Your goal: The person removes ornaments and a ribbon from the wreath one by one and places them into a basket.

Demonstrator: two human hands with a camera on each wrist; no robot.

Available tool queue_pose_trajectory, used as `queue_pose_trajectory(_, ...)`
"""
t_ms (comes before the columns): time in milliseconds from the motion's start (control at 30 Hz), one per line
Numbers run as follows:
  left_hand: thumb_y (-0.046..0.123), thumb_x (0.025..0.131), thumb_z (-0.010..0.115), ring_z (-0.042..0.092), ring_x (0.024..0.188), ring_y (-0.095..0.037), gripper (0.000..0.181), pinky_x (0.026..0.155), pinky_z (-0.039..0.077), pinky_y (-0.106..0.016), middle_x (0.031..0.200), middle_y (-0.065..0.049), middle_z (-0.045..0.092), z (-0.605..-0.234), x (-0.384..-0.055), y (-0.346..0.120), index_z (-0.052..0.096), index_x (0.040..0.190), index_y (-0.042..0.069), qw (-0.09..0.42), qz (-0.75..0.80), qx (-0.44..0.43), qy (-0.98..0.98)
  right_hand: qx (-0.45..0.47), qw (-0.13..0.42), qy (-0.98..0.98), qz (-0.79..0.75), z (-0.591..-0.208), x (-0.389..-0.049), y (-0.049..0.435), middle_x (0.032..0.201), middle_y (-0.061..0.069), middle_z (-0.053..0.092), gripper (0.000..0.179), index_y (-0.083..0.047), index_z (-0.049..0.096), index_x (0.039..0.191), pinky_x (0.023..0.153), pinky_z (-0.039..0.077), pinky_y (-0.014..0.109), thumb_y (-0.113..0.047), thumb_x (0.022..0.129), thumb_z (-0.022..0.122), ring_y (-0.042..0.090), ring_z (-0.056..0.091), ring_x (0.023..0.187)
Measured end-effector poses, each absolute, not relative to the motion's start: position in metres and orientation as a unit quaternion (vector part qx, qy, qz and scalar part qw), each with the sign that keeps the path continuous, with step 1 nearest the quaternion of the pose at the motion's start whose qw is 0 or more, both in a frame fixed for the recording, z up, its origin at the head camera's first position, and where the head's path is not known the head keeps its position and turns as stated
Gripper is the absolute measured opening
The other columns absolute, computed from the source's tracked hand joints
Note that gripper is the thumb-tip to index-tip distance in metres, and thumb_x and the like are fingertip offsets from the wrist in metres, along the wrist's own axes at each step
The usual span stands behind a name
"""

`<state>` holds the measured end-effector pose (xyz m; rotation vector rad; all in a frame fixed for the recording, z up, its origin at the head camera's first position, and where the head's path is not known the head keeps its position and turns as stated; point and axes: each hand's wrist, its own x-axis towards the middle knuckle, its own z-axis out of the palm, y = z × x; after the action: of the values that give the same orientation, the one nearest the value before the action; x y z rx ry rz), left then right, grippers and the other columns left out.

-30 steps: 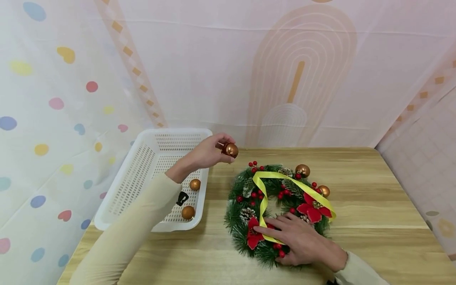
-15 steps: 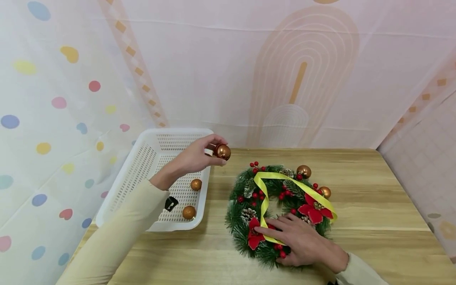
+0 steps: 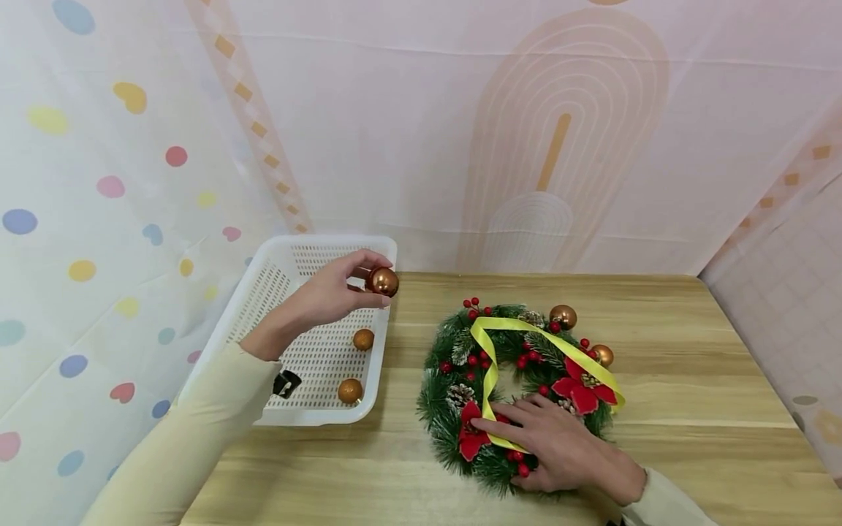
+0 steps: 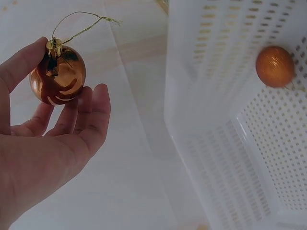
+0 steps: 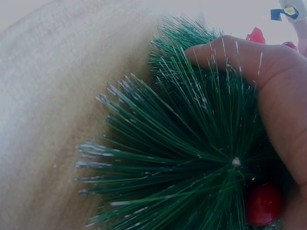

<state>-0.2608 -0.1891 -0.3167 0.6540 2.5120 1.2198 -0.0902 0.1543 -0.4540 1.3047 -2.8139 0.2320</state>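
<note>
My left hand pinches a shiny copper Christmas ball over the right side of a white plastic basket. In the left wrist view the ball has a gold cap and a loose gold string; the thumb is near its cap. On the table lies a green Christmas wreath with red flowers, berries and pine cones. A yellow ribbon trails over it. My right hand holds the wreath's near right part, thumb at the outer needles and fingers towards the hole.
Inside the basket are two matte orange-gold balls, one farther and one nearer. A black object shows beside the left sleeve. Two copper balls sit at the wreath's far right edge. A patterned cloth hangs behind the table.
My left hand has moved left with the copper ball, from the gap beside the wreath to over the basket's right side. The right hand and the wreath stay in place.
</note>
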Motion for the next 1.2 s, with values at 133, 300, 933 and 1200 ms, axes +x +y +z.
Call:
queue_pose_trajectory(133,0.018,0.085,0.079,0.056,0.121,-0.027,0.049,0.091,0.047,-0.042,0.12,-0.006,0.064,-0.318,-0.26,-0.202,0.056,0.129,0.016,0.129,0.418,0.219,0.872,0.42,0.017,-0.904,0.073,-0.454,-0.09,0.155,0.142,0.003,0.054,0.1,-0.032,0.03,0.156,0.094,0.047,0.052,-0.052,0.074,0.083,0.023,0.058,0.118)
queue_pose_trajectory(300,0.02,0.086,0.079,0.056,0.121,-0.027,0.049,0.087,0.048,-0.039,0.121,-0.008,0.063,-0.316,-0.258,-0.216,0.056,0.129,0.016,0.127,0.425,0.199,0.874,0.421,0.021,-0.904,0.073,-0.454,-0.09,0.155,0.142,0.003,0.054,0.101,-0.032,0.03,0.156,0.094,0.048,0.05,-0.053,0.073,0.083,0.022,0.058,0.117)
queue_pose_trajectory(933,0.023,0.088,0.077,0.055,0.121,-0.031,0.055,0.086,0.046,-0.036,0.125,-0.013,0.06,-0.329,-0.255,-0.263,0.052,0.135,0.01,0.125,0.409,0.162,0.889,0.418,0.014,-0.906,0.073,-0.454,-0.088,0.154,0.143,0.003,0.053,0.099,-0.033,0.028,0.156,0.094,0.047,0.053,-0.053,0.075,0.082,0.024,0.057,0.118)
queue_pose_trajectory(1200,0.022,0.088,0.076,0.054,0.12,-0.03,0.057,0.089,0.044,-0.036,0.125,-0.015,0.059,-0.332,-0.255,-0.272,0.049,0.136,0.007,0.126,0.414,0.153,0.888,0.416,0.016,-0.906,0.072,-0.454,-0.087,0.155,0.143,0.002,0.053,0.1,-0.033,0.028,0.156,0.094,0.047,0.053,-0.053,0.075,0.082,0.023,0.057,0.118)
